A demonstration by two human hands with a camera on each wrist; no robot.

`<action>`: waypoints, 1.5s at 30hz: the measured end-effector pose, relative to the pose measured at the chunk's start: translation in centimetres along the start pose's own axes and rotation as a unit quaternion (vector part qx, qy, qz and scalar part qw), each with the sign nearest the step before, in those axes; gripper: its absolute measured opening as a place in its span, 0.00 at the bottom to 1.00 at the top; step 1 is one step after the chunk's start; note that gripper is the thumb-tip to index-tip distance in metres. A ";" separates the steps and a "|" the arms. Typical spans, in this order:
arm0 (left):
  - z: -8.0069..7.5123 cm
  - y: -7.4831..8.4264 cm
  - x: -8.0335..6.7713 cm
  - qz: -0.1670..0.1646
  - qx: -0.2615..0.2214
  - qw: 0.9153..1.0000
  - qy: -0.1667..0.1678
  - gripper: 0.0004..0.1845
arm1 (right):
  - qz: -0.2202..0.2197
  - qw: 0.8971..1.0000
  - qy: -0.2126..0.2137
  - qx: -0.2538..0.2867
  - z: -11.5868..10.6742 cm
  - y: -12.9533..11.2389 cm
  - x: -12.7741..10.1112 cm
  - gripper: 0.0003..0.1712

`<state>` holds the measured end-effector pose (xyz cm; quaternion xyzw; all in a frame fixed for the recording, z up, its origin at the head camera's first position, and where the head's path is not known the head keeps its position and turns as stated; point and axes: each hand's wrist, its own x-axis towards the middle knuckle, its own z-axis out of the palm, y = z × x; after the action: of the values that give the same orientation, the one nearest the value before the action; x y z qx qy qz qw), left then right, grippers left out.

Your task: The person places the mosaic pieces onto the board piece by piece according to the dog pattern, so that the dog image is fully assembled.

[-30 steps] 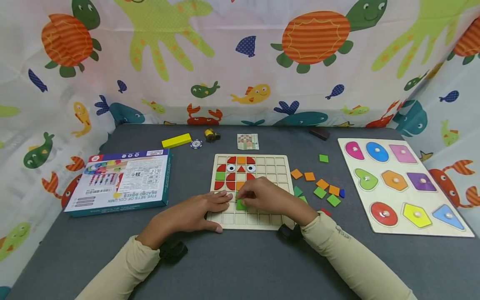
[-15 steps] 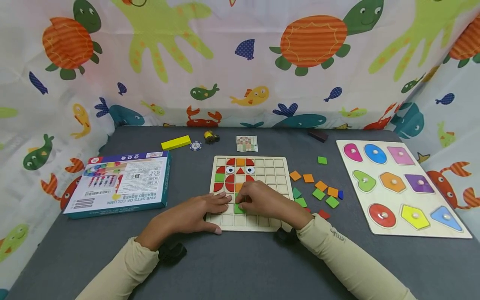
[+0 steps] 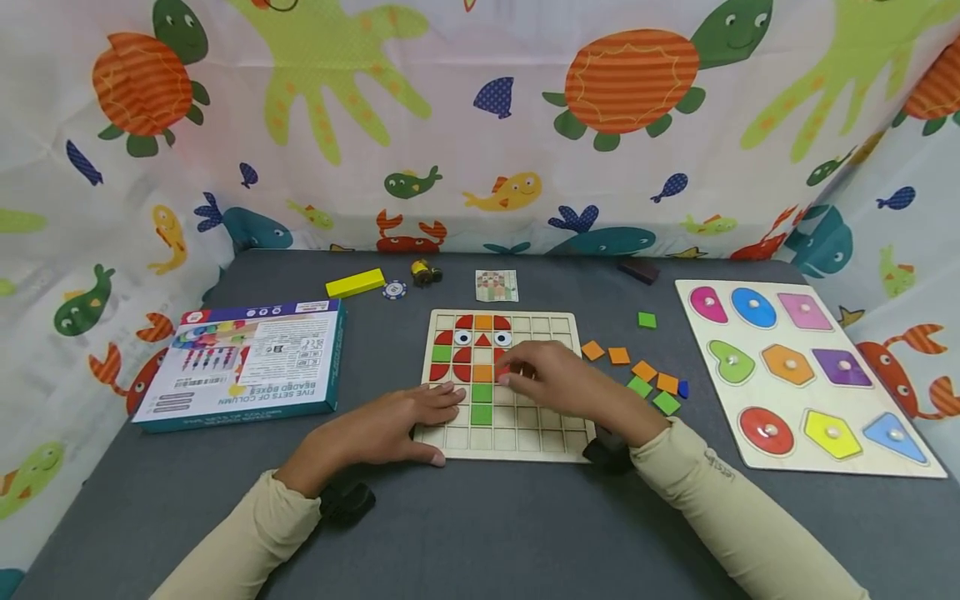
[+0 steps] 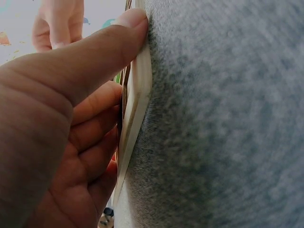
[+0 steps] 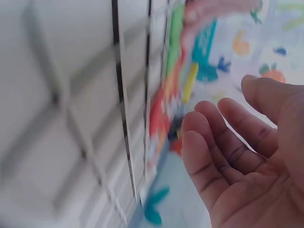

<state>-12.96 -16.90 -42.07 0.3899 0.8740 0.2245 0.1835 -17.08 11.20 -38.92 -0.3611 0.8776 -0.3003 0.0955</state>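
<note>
A wooden grid board (image 3: 551, 442) lies in the middle of the grey table, partly filled with red, orange and green tiles forming a face. Two green square tiles (image 3: 482, 403) sit one below the other in the board's middle column. My left hand (image 3: 408, 421) rests flat on the board's front left corner, fingers on top and thumb along its edge (image 4: 137, 95). My right hand (image 3: 551, 379) hovers over the board's right half with relaxed fingers (image 5: 223, 142) and an empty palm. Loose orange and green tiles (image 3: 652, 383) lie just right of the board.
A shape peg puzzle (image 3: 802, 375) lies at the right. A teal toy box (image 3: 247, 362) lies at the left. At the back are a yellow block (image 3: 354, 282), a poker chip (image 3: 393, 289), a small yellow toy (image 3: 424, 272), a pattern card (image 3: 496, 285) and a dark block (image 3: 639, 269).
My right hand let go of the green tile, now seated in the board under the other green one, and drew back to the right. The left hand stayed put.
</note>
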 end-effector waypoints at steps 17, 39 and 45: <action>0.1 0.0 0.1 0.013 -0.005 1.000 0.011 0.39 | 0.103 0.994 0.028 -0.001 -4.4 5.5 -7.8 0.10; 0.0 -0.1 0.0 0.006 -0.005 1.000 -0.002 0.40 | 0.137 0.991 0.003 -0.009 -3.4 6.7 -9.0 0.13; 0.0 0.0 0.0 0.008 -0.001 1.000 0.000 0.39 | 0.133 0.990 0.013 -0.040 -3.9 7.0 -9.6 0.10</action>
<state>-12.96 -16.93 -42.13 0.3965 0.8708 0.2267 0.1818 -15.73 23.54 -40.47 -0.2405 0.9303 -0.2545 0.1089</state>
